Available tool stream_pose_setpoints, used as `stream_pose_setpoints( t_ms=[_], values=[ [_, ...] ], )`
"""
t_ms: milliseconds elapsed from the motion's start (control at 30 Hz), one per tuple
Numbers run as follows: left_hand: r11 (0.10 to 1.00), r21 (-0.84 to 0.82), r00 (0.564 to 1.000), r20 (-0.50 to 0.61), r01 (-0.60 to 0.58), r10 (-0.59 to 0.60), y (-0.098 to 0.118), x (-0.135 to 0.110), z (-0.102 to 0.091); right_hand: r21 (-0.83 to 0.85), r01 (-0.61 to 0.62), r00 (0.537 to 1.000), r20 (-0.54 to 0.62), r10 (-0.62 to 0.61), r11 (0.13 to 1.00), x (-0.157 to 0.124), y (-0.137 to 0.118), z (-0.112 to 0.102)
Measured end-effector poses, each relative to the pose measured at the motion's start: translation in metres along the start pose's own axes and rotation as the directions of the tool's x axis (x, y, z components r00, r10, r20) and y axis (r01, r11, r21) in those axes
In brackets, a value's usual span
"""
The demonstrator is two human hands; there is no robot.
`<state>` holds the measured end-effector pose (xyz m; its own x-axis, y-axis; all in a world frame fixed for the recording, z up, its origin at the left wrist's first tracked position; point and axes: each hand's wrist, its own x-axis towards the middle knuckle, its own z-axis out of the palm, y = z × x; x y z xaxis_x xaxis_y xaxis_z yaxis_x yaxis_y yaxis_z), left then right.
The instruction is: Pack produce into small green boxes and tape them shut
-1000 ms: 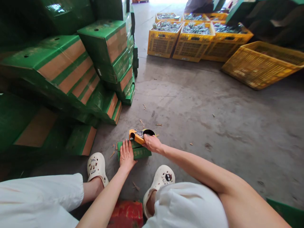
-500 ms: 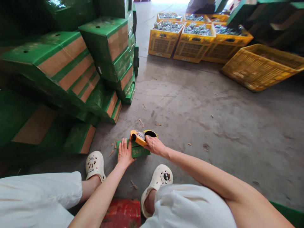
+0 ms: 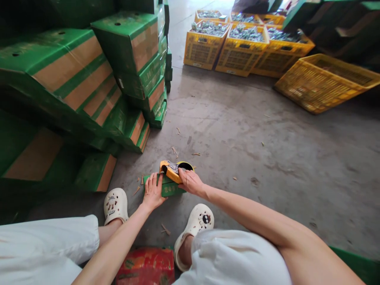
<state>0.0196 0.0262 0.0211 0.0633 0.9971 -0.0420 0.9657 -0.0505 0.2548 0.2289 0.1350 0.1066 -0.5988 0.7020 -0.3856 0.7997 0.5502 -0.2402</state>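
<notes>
A small green box [image 3: 172, 189] with pale lettering on its front lies on the floor between my feet. My left hand [image 3: 153, 193] holds its left end, fingers over the top and palm against the front. In my right hand [image 3: 190, 181] is an orange-yellow tape dispenser [image 3: 172, 171] with a big roll of tape [image 3: 185, 166]. My fingers are wrapped round the dispenser's rear. Its front end is over the box top, close to my left thumb. Whether tape touches the box is too small to tell.
Green cartons [image 3: 124, 43] with brown bands are stacked at left. Yellow crates [image 3: 204, 51] of small wrapped items stand at the back; another yellow crate [image 3: 320, 87] leans at right. A red box [image 3: 148, 265] lies below me, between my white clogs [image 3: 196, 221]. Brown scraps [image 3: 174, 151] litter the floor.
The view has shifted slightly, so everything sits a little further left and higher. Both hands keep their places on the box and tape dispenser, with little visible movement between them.
</notes>
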Motion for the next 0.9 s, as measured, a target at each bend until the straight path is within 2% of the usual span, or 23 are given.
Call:
stream_pose_setpoints(
  t_ms=[100, 233, 333, 467, 633, 700, 833, 900],
  values=[
    [1.000, -0.007, 1.000, 0.002, -0.020, 0.020, -0.002, -0.001, -0.002, 0.023, -0.012, 0.999, 0.034, 0.012, 1.000, 0.002, 0.000, -0.002],
    [0.999, -0.014, 0.999, 0.010, -0.046, 0.046, -0.004, 0.000, -0.006, 0.120, -0.125, 0.991, 0.067, 0.117, 0.985, 0.009, 0.003, -0.013],
    [0.996, -0.016, 0.997, 0.009, -0.083, 0.083, -0.007, -0.002, -0.008, 0.139, -0.125, 0.988, 0.103, 0.111, 0.982, 0.011, 0.006, -0.019],
    [0.985, -0.007, 0.985, 0.016, -0.173, 0.173, -0.014, -0.019, -0.010, 0.160, -0.125, 0.986, 0.130, 0.105, 0.979, -0.003, 0.004, -0.006],
    [0.966, 0.019, 0.966, 0.017, -0.257, 0.257, -0.024, -0.044, -0.006, 0.202, -0.084, 0.993, 0.101, 0.065, 0.976, -0.019, 0.002, 0.013],
    [0.962, 0.039, 0.963, 0.016, -0.270, 0.270, -0.026, -0.047, -0.005, 0.235, -0.109, 0.988, 0.129, 0.080, 0.966, -0.016, 0.007, 0.010],
    [0.956, 0.060, 0.958, 0.031, -0.286, 0.285, -0.027, -0.043, -0.004, 0.262, -0.239, 0.962, 0.198, 0.191, 0.935, -0.009, 0.014, 0.004],
    [0.956, 0.055, 0.958, 0.036, -0.287, 0.286, -0.027, -0.041, -0.004, 0.270, -0.221, 0.966, 0.193, 0.172, 0.937, -0.010, 0.012, 0.008]
  ],
)
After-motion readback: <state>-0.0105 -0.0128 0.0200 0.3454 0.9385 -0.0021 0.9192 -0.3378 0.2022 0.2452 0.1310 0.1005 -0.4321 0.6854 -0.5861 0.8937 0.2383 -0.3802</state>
